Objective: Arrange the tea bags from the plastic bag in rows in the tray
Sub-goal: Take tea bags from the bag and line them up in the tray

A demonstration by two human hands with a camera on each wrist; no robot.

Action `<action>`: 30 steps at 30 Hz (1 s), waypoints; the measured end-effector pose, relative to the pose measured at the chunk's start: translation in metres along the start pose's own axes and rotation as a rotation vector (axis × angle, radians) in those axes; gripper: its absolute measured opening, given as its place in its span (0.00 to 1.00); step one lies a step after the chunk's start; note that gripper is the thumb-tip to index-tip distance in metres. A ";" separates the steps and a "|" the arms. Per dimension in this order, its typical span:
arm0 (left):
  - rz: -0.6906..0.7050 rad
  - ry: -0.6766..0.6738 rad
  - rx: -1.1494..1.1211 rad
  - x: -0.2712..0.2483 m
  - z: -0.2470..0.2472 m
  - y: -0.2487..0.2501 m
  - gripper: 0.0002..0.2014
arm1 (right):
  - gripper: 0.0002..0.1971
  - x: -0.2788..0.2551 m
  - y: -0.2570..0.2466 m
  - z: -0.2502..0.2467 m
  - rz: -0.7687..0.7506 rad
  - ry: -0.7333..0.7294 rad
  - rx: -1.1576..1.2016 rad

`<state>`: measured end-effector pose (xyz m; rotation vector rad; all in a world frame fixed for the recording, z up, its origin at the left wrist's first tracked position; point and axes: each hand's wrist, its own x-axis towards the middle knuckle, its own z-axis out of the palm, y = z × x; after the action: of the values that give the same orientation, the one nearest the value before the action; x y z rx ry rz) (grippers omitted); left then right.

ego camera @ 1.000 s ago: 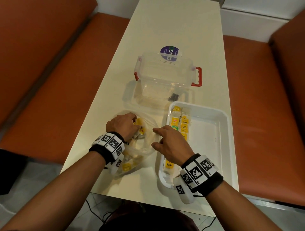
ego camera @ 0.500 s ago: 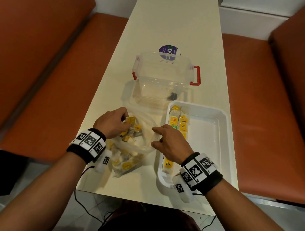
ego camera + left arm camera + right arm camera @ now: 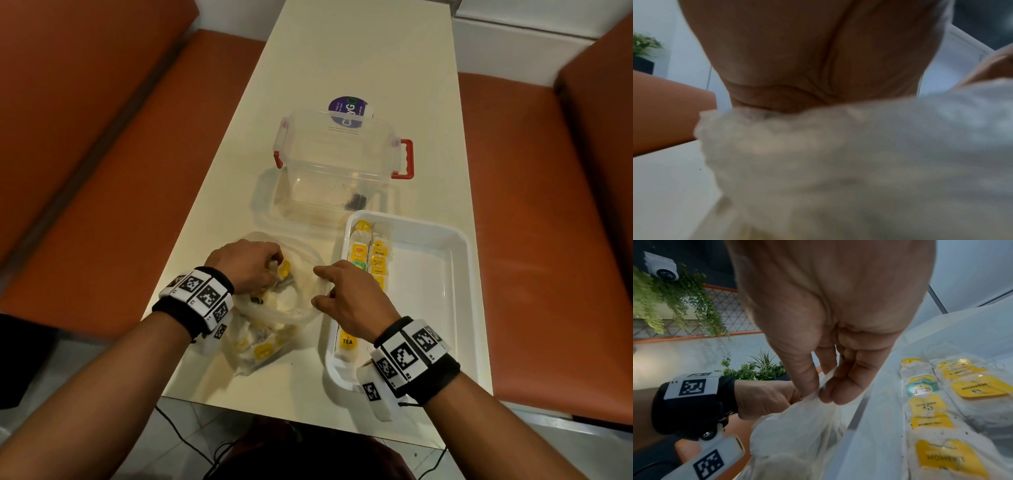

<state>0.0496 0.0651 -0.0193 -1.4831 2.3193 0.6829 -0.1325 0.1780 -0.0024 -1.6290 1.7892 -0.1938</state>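
We are pinching the plastic bag open with our right hand while our left hand is grabbing a tea bag, which we think goes next into the tray rows.

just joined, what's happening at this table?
A person is moving tea bags from a clear plastic bag into a white tray. The left hand is in the bag's mouth, fingers curled on a yellow-tagged tea bag. The right hand pinches the bag's rim to hold it open. Two rows of tea bags already lie along the tray's left side; the rest of the tray is bare. A clear container with red latches stands behind.
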 end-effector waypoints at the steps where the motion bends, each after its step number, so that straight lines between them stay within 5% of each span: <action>1: 0.011 0.005 -0.023 0.001 -0.001 0.000 0.15 | 0.29 0.000 0.000 0.000 0.000 0.000 -0.002; 9: 0.078 0.031 -0.414 -0.001 -0.013 -0.020 0.04 | 0.29 -0.001 0.000 0.000 0.007 -0.002 0.005; 16: -0.056 -0.055 -1.119 -0.017 -0.016 -0.026 0.02 | 0.29 0.001 -0.004 0.001 -0.019 -0.005 0.011; 23: -0.047 -0.140 -1.635 -0.035 -0.012 -0.024 0.15 | 0.27 0.003 -0.008 0.001 -0.063 0.013 0.052; 30: -0.072 -0.085 -2.001 -0.050 0.002 -0.005 0.11 | 0.22 -0.003 -0.002 -0.001 -0.059 0.071 0.100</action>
<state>0.0753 0.1018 0.0025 -1.6857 0.8542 3.2813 -0.1318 0.1802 0.0008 -1.6230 1.7563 -0.3669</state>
